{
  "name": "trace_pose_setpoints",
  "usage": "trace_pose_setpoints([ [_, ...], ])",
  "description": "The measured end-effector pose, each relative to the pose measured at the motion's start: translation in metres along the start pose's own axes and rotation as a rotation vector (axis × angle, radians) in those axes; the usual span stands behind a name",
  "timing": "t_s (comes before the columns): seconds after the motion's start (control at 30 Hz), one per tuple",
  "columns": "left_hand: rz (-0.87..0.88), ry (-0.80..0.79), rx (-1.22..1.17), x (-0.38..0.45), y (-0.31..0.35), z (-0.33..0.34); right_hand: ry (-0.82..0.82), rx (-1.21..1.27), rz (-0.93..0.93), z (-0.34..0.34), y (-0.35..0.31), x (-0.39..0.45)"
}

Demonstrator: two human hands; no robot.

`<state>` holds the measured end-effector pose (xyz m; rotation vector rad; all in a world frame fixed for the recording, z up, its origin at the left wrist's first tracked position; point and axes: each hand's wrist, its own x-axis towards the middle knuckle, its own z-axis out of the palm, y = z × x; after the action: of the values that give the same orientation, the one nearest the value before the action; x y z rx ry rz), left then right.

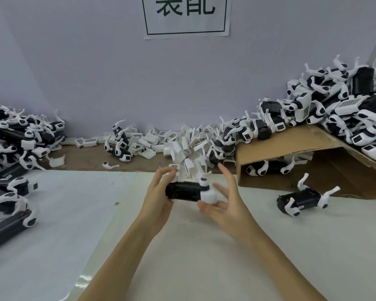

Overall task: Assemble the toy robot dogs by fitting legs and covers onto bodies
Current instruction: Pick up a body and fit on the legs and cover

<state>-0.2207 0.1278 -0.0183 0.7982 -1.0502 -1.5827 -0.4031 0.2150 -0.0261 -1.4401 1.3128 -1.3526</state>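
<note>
Head view: your left hand (161,192) grips the black body (182,191) above the white mat (52,213), a white leg (207,195) at its right end. Your right hand (224,203) is spread, fingers loose, holding nothing. With only that one-sided grip, the leg could pop out half-seated or the body could twist free.

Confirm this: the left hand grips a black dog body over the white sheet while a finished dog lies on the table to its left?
Wrong side. The head view shows the lone dog lying right of the hands; the left hand does grip the black body over the white sheet.
</note>
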Motion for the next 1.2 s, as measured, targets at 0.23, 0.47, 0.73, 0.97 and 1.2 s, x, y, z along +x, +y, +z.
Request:
trace_pose_setpoints([
  [0.23,0.141,-0.023,0.014,-0.007,-0.002,0.011,0.053,0.558,0.4,-0.003,-0.002,0.003],
  [0.47,0.031,-0.149,0.053,-0.011,-0.004,0.017,0.238,0.223,0.24,-0.002,-0.007,0.005],
  [0.73,0.012,-0.305,-0.015,-0.025,-0.013,0.034,0.037,0.765,0.129,-0.001,-0.016,0.001],
  [0.97,0.031,-0.261,0.384,-0.024,-0.022,0.029,0.146,0.745,-0.043,-0.008,-0.017,0.004],
  [1.2,0.04,-0.181,0.367,-0.021,-0.016,0.022,0.019,0.19,-0.109,0.019,-0.001,-0.002],
])
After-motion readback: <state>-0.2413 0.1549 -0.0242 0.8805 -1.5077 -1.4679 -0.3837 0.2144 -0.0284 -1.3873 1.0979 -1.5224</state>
